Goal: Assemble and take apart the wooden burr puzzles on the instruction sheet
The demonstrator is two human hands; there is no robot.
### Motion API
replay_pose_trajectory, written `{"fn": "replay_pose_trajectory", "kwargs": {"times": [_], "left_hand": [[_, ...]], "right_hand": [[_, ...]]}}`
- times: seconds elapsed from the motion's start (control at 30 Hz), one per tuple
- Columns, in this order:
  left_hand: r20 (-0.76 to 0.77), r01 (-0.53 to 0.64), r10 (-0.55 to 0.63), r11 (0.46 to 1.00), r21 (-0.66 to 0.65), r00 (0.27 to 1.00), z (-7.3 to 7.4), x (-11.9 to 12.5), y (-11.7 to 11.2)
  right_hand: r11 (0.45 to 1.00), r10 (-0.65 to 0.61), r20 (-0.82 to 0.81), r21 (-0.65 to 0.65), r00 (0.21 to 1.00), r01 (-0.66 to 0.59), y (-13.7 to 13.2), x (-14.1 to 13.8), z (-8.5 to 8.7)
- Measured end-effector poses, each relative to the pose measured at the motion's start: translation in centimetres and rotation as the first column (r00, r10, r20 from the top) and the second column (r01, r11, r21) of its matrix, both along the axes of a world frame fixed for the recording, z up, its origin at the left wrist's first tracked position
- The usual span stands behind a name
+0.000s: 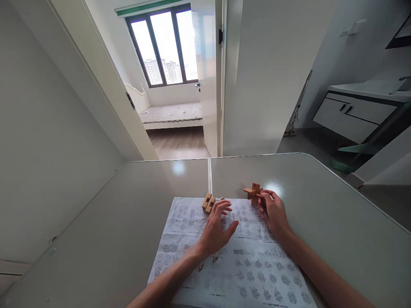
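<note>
My right hand [273, 209] pinches a reddish-brown wooden interlocking puzzle [254, 193] by one of its arms, above the far right corner of the instruction sheet. Flat pieces of the puzzle cross one another, and a small mark like a digit shows on the upright one. My left hand [219, 226] hovers with fingers spread and thumb apart, holding nothing that I can see. Just beyond its fingertips, light wooden notched blocks [208, 203] lie at the sheet's far edge. The left fingers partly hide whatever small pieces are beside them. Printed diagrams cover the creased instruction sheet [221, 267].
The sheet lies on a pale glossy table [138, 222] with a seam [209, 175] down its middle. Beyond the table are an open door [207, 77], a bed [173, 113] under a window, and a washbasin cabinet [353, 113] at the right.
</note>
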State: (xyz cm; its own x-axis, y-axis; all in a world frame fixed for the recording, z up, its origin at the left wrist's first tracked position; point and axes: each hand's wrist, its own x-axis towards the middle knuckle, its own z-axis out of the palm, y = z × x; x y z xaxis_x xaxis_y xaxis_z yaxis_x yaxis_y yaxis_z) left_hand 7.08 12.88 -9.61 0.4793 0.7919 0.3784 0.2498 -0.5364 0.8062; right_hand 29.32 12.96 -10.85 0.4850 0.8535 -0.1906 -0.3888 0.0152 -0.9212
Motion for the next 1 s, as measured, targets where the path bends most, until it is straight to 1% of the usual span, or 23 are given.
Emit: {"fn": "replay_pose_trajectory", "kwargs": {"times": [0.17, 0.3, 0.57, 0.83, 1.0], "left_hand": [[-0.013, -0.004, 0.005, 1.000, 0.027, 1.000, 0.31, 0.09, -0.03], [-0.032, 0.001, 0.000, 0.999, 0.039, 1.000, 0.44, 0.10, -0.04], [-0.039, 0.014, -0.012, 0.999, 0.038, 0.999, 0.43, -0.01, -0.07], [-0.037, 0.017, -0.015, 0.999, 0.047, 0.999, 0.35, -0.01, -0.18], [-0.042, 0.025, -0.023, 0.999, 0.047, 0.999, 0.59, -0.09, -0.27]], "right_hand": [[1.000, -0.004, 0.029, 0.001, 1.000, 0.004, -0.19, -0.33, 0.52], [1.000, 0.005, 0.047, 0.030, 0.999, -0.007, -0.21, -0.45, 0.72], [0.999, -0.012, 0.102, 0.038, 0.995, 0.008, -0.21, -0.57, 0.61], [1.000, -0.019, 0.111, 0.012, 0.994, 0.018, -0.20, -0.29, 0.34], [0.999, -0.035, 0.102, 0.000, 0.994, 0.035, -0.44, -0.31, 0.44]]}}
